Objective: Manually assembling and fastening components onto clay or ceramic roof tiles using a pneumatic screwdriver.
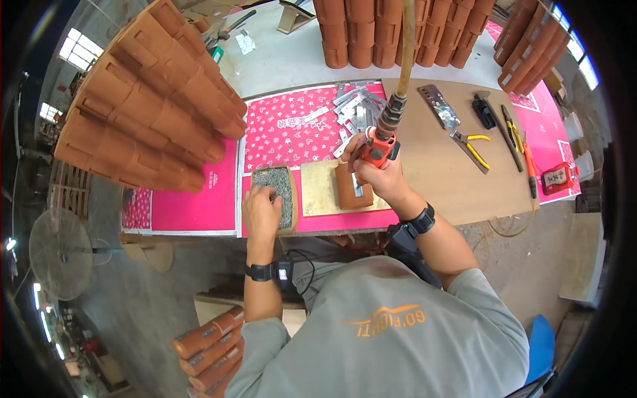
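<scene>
Terracotta-coloured piece [348, 180], one, head view: squarish in outline, smooth and matt, its surface appearing gently curved. Location: before you, on the right part of a pale yellowish board [318, 192], beneath your right hand [379, 176]. A narrow, bright metal strip [359, 189] lies against its face, partly covered by your hand.

Red driver [380, 151], one: hard-shelled body, dark ringed metal collar above, joined to a yellowish tube [406, 53]. Your right fingers are closed round it; its tip is hidden.

Shallow oblong tray [290, 227], one: tan rim, rounded corners, filled with small grey bits [275, 179] of grainy, metallic look. Your left hand [263, 211] is over its left side, fingers bent down to the contents; whether they pinch anything you cannot tell from here.

Loose metal strips [358, 109], a heap: flat, silvery, crossed at all angles, on a glossy pink patterned sheet [285, 142].

Ribbed brown stacks [361, 36], several: rounded, terracotta-coloured columns standing beyond the heap and at your left.

Brown sheet [431, 166], one: plain and flat, bearing yellow-handled pliers [479, 151].
</scene>
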